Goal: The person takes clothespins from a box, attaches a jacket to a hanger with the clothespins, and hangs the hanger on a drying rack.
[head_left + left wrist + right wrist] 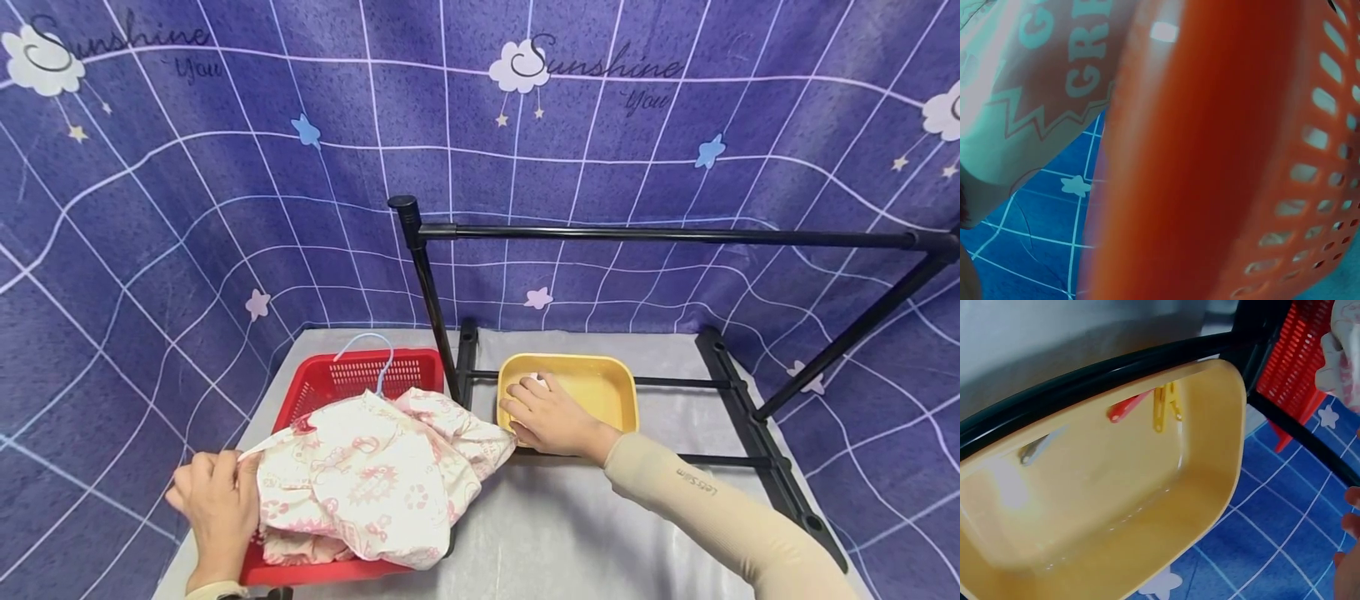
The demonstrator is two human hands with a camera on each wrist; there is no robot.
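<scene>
A white garment with pink print (375,483) lies bunched over the red basket (322,571), its sleeve-like end stretching toward the yellow tray (603,362). From its top rises the pale blue hook of a hanger (391,357). My left hand (221,504) pinches the garment's left edge, beside the basket rim. Over the tray's left end is my right hand (551,417), fingers bent downward, a small white thing (537,379) by the fingertips; I cannot tell whether it is held. In the right wrist view, a red clothespin (1125,407), yellow clothespins (1159,409) and a grey one (1038,449) lie in the tray.
A black rack stands behind and right, with a top bar (660,236), a left post (431,308) and a right foot (772,442). Its low bars (682,382) run by the tray. A purple patterned curtain (480,167) encloses the grey table (525,533).
</scene>
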